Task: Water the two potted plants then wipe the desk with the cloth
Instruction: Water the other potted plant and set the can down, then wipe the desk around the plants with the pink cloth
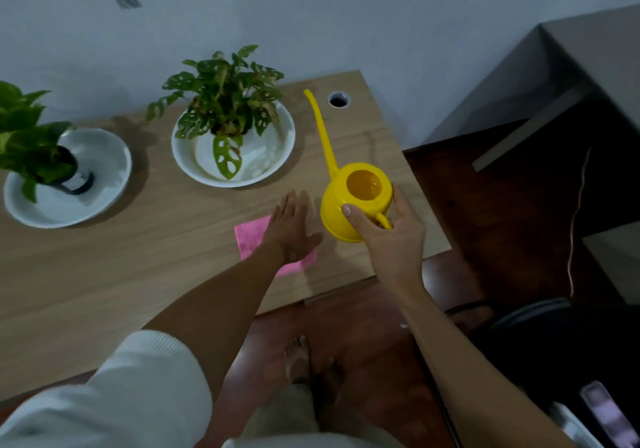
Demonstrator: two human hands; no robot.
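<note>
A yellow watering can (349,201) with a long thin spout stands near the right end of the wooden desk (138,274). My right hand (388,236) grips it at the handle, thumb on the rim. My left hand (292,226) hovers flat with straight fingers over a pink cloth (252,239) just left of the can. Two potted plants sit in white bowls: one with holed leaves (228,111) at the desk's back centre, one with plain green leaves (31,146) at the far left.
A round cable hole (338,100) lies in the desk behind the can's spout. The desk's right edge is close to the can. A grey cabinet (571,77) stands to the right. My bare feet (304,361) are on the reddish floor below.
</note>
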